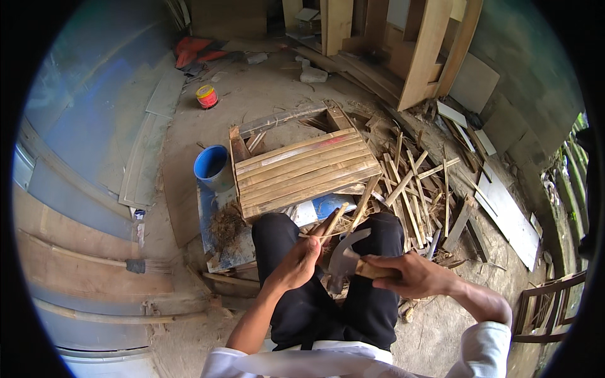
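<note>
Between my knees, my left hand point(297, 261) grips a narrow strip of split wood or bamboo point(334, 222), which points up and away from me. A thin sliver point(315, 236) sticks out near its thumb. Wrapped round a short wooden handle point(377, 270), my right hand point(413, 275) holds a knife with a broad, hooked blade point(343, 259). The blade lies close to the strip, to the right of my left fingers; whether they touch I cannot tell. Just past my knees stands a low bench point(305, 173) topped with wooden slats.
Split sticks point(413, 189) lie heaped right of the bench. To its left are a blue bucket point(212, 165) and a clump of shavings point(228, 223). Farther off stand a red and yellow tub point(207, 96) and a wooden frame point(428, 57). A white board point(510, 220) lies at right.
</note>
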`<state>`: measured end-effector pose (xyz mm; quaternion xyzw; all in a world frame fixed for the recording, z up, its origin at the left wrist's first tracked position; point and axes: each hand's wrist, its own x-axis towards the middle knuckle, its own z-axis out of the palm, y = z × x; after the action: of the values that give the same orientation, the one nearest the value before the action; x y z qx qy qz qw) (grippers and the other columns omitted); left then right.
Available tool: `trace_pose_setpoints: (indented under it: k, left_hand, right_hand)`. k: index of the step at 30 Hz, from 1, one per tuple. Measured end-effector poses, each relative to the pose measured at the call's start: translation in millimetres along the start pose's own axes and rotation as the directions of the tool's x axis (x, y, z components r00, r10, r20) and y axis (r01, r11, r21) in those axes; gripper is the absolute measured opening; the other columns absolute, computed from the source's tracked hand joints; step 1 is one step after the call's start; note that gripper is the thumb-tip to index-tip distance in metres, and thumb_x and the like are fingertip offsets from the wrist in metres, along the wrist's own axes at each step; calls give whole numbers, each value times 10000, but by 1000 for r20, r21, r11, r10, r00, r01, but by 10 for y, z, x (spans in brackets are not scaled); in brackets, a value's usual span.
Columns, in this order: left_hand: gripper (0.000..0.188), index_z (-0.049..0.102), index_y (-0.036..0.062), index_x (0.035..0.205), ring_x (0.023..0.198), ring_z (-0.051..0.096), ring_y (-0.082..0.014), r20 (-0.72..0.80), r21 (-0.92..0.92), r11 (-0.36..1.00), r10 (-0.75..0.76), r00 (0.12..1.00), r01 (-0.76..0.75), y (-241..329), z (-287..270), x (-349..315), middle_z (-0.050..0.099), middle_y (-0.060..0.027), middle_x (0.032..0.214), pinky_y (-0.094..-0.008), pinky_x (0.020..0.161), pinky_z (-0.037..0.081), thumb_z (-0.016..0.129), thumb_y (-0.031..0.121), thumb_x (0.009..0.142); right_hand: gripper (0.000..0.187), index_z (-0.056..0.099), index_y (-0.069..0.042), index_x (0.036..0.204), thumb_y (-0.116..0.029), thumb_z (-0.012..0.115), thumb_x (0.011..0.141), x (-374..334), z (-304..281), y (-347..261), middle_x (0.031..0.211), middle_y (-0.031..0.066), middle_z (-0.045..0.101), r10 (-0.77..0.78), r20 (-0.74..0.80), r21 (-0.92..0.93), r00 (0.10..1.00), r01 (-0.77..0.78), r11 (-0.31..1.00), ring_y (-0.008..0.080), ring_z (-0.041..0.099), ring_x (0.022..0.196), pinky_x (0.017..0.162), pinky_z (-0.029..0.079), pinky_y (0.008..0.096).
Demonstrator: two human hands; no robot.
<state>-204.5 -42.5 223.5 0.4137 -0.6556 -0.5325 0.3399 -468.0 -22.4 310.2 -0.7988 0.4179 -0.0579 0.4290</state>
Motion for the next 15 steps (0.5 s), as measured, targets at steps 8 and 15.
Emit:
trace_pose_setpoints:
  k: [8, 15]
  left_hand:
    - [717, 508, 4, 1261, 649, 405, -141, -135, -4, 996, -85, 987, 85, -18, -83, -47, 443, -38, 732, -311, 631, 425, 142, 565, 1004]
    - [481, 393, 67, 1425, 738, 541, -376, -727, 229, 936, -17, 686, 266, -40, -413, 381, 575, -224, 873, -431, 676, 439, 292, 341, 1043]
  right_hand:
    - [450, 512, -79, 1334, -230, 601, 920, 249, 89, -242, 921, 215, 689, 79, 288, -79, 954, -59, 995, 356, 682, 764, 708, 541, 423]
    - [488, 476, -139, 1367, -286, 604, 919, 27, 124, -5, 772, 181, 687, 248, 162, -196, 955, -215, 957, 311, 691, 658, 671, 552, 413]
